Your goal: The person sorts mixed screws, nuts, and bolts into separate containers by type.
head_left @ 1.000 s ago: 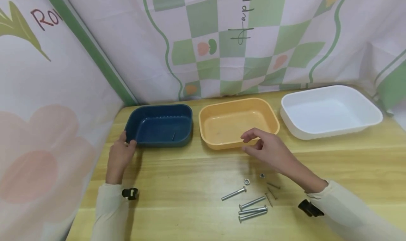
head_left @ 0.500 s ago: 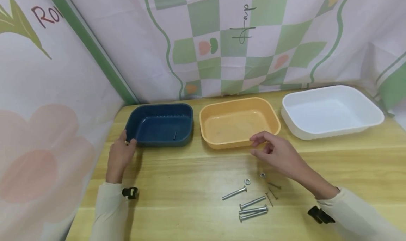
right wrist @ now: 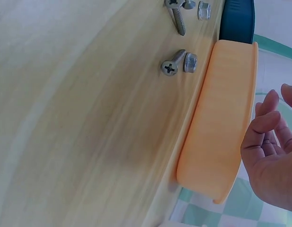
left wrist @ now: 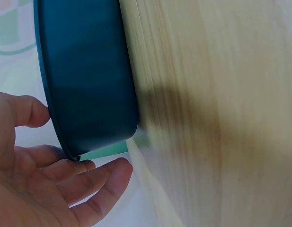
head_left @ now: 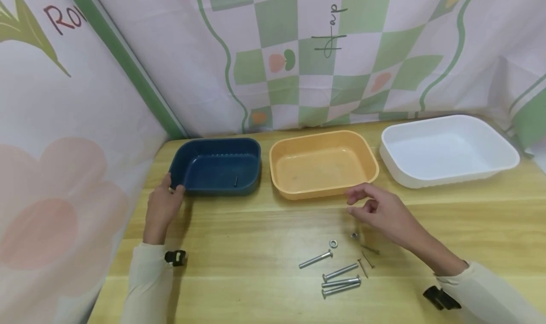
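Note:
My left hand [head_left: 163,208] holds the front left corner of a dark blue tray [head_left: 213,191], thumb and fingers at its rim [left wrist: 46,80]. Inside that tray lies one small thin screw [head_left: 236,181]. Just in front of the yellow tray [head_left: 315,191], my right hand [head_left: 384,212] hovers over the table with loosely bent fingers, holding nothing; thumb and index fingertips are apart. Below it lie two hex nuts [head_left: 333,243], several long silver bolts [head_left: 340,272] and a few thin screws [head_left: 362,268]. One screw's cross-slotted head [right wrist: 169,68] shows in the right wrist view.
A white tray [head_left: 452,175] stands at the back right, beside the yellow one. All three trays line the back of the wooden table [head_left: 239,267], close to a patterned cloth [head_left: 281,21]. Another cloth hangs along the left side.
My right hand has drawn back to the right and slightly nearer, away from the yellow tray's front rim. The left hand stays at the blue tray. The view has shifted slightly.

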Demonstrator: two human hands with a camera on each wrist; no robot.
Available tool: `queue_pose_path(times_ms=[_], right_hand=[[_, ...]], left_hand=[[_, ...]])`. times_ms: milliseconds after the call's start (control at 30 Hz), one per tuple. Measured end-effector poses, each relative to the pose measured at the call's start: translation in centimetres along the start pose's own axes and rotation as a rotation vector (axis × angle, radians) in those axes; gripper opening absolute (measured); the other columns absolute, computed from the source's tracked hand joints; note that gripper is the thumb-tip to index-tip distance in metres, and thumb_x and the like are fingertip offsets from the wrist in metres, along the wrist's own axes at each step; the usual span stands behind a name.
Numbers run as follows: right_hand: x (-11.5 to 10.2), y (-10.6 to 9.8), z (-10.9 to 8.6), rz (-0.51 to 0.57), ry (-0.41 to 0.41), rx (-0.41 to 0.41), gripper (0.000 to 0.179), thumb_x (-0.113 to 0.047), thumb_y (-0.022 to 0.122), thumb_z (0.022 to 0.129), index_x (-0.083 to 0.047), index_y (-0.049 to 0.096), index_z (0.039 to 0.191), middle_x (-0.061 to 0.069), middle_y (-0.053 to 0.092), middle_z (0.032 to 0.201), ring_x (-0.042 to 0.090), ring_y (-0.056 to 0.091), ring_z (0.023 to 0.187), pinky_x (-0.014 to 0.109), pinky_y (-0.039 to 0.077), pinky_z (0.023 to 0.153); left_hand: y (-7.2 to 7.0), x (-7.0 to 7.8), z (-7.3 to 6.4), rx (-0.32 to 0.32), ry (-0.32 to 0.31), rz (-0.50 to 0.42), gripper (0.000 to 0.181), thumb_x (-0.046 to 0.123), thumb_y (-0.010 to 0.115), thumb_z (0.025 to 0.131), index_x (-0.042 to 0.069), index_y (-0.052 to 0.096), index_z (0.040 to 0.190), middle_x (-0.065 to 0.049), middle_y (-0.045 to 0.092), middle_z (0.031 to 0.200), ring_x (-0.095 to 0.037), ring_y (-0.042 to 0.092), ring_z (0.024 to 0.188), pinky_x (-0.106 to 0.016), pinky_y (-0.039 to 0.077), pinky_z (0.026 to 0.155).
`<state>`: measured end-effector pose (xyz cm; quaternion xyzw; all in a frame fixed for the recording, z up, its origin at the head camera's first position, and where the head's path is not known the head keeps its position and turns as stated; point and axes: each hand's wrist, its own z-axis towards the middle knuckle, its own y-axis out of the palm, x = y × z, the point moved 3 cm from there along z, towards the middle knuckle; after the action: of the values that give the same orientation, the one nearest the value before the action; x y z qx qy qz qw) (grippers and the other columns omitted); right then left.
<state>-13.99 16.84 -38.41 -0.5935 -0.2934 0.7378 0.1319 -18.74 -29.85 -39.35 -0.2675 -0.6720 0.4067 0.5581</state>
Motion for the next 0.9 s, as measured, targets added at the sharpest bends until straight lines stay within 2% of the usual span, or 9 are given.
queue_pose_path(times_ms=[167, 400, 533, 667, 900], right_hand=[[0.3, 0.1, -0.2, 0.012, -0.011, -0.017, 0.026, -0.017, 0.064, 0.082, -0.014, 0.057, 0.107, 0.003, 0.060, 0.091, 0.014, 0.056, 0.061, 0.026, 0.046, 0.053], [0.8, -0.2, -0.8, 0.048, -0.008, -0.056, 0.027, -0.015, 0.063, 0.083, -0.013, 0.055, 0.109, 0.009, 0.059, 0.094, 0.016, 0.056, 0.061, 0.027, 0.047, 0.054], [1.2, -0.5, -1.4, 0.059, 0.014, -0.092, 0.029, -0.018, 0.062, 0.084, -0.012, 0.054, 0.111, 0.010, 0.057, 0.096, 0.017, 0.056, 0.067, 0.027, 0.046, 0.058], [2.0, -0.9, -2.2, 0.052, 0.043, -0.124, 0.032, -0.020, 0.061, 0.085, -0.010, 0.053, 0.114, 0.009, 0.057, 0.099, 0.018, 0.057, 0.075, 0.028, 0.046, 0.062], [3.2, -1.6, -3.4, 0.078, 0.129, -0.154, 0.036, -0.022, 0.060, 0.086, -0.009, 0.049, 0.118, 0.012, 0.056, 0.105, 0.023, 0.059, 0.073, 0.029, 0.046, 0.061]], left_hand=[[0.1, -0.1, 0.0, 0.004, -0.011, -0.005, 0.060, 0.031, 0.037, 0.091, 0.006, 0.018, 0.142, -0.007, 0.045, 0.056, -0.020, 0.042, 0.048, -0.034, 0.036, 0.045], [0.1, 0.0, 0.1, 0.009, 0.000, -0.003, 0.060, 0.029, 0.037, 0.090, 0.004, 0.020, 0.142, -0.007, 0.047, 0.060, -0.019, 0.042, 0.050, -0.034, 0.035, 0.047], [0.0, 0.0, 0.0, 0.009, -0.007, -0.014, 0.060, 0.029, 0.038, 0.090, 0.005, 0.019, 0.142, -0.006, 0.045, 0.056, -0.018, 0.041, 0.046, -0.033, 0.036, 0.044], [0.1, 0.0, 0.0, 0.004, -0.012, -0.013, 0.060, 0.029, 0.038, 0.090, 0.005, 0.019, 0.142, -0.008, 0.047, 0.061, -0.019, 0.043, 0.049, -0.033, 0.036, 0.045], [0.0, 0.0, 0.2, 0.004, -0.014, 0.004, 0.060, 0.029, 0.038, 0.090, 0.004, 0.020, 0.142, -0.012, 0.052, 0.072, -0.023, 0.046, 0.060, -0.034, 0.036, 0.052]])
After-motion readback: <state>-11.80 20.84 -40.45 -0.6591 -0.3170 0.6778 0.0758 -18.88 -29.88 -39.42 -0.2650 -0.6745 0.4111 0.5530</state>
